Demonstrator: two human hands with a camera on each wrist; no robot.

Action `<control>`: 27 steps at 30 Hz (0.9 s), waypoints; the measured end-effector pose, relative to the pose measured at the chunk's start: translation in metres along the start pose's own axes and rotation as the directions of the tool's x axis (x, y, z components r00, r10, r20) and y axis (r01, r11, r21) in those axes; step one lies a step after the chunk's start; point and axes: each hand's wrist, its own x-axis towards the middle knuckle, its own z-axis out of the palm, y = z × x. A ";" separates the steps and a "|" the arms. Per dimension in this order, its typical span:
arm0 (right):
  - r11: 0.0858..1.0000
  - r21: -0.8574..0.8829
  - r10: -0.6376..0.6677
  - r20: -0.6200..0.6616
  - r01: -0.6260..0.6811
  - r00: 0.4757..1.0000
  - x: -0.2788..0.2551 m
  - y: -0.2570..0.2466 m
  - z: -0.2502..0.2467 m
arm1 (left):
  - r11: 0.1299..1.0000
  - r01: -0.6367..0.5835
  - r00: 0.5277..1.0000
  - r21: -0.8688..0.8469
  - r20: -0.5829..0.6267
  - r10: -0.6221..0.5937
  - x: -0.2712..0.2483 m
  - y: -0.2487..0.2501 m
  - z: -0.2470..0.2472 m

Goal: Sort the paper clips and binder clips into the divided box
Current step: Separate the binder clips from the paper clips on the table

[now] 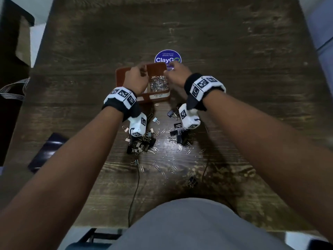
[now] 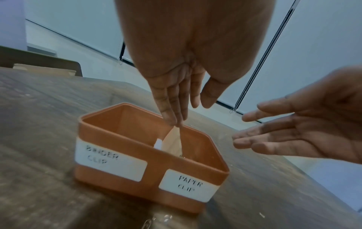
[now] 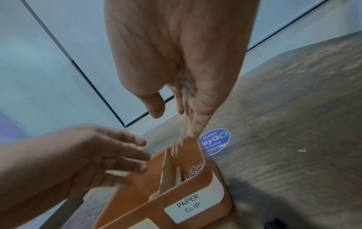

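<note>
The orange divided box (image 1: 120, 78) stands mid-table, labelled BINDER CLIP (image 2: 109, 159) on the left and PAPER CLIP (image 3: 188, 205) on the right. A heap of silver paper clips (image 1: 159, 83) fills the right compartment. My left hand (image 2: 186, 108) hangs over the left compartment, fingers straight and pointing down at the cardboard divider (image 2: 174, 142), holding nothing. My right hand (image 3: 176, 122) hovers over the paper clip side with fingers extended; pale blurred streaks show just below its fingertips. Loose black binder clips (image 1: 179, 136) and paper clips (image 1: 169, 159) lie scattered nearer me.
A round blue sticker (image 1: 167, 57) lies just behind the box. A dark flat object (image 1: 46, 150) sits near the table's left edge. A thin black cable (image 1: 135, 192) runs toward me. A dark chair (image 1: 12, 51) stands beyond the left edge.
</note>
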 end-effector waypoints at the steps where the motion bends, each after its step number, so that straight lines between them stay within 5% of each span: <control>1: 1.000 0.017 0.018 -0.009 -0.017 1.000 -0.002 0.002 -0.002 | 1.000 -0.007 1.000 -0.012 -0.013 0.007 -0.007 -0.005 0.001; 5: 0.999 -0.028 0.022 -0.112 -0.025 0.993 -0.032 0.058 -0.007 | 0.994 -0.086 0.996 -0.071 0.029 0.088 -0.052 -0.019 0.013; 7: 0.997 -0.058 0.040 -0.039 -0.042 0.998 -0.063 0.106 -0.004 | 0.990 -0.120 0.980 -0.072 0.152 0.130 -0.080 -0.023 0.030; 12: 0.943 -0.333 0.045 0.169 0.014 0.985 -0.150 0.209 0.009 | 0.956 -0.286 0.843 0.071 0.493 0.215 -0.146 -0.036 0.088; 18: 0.875 -0.457 -0.059 0.230 0.161 0.971 -0.194 0.245 0.035 | 0.848 -0.493 0.737 0.194 0.611 0.288 -0.195 -0.035 0.141; 27: 0.788 -0.555 -0.186 0.200 0.268 0.962 -0.201 0.234 0.054 | 0.866 -0.397 0.839 0.304 0.503 0.208 -0.202 -0.023 0.185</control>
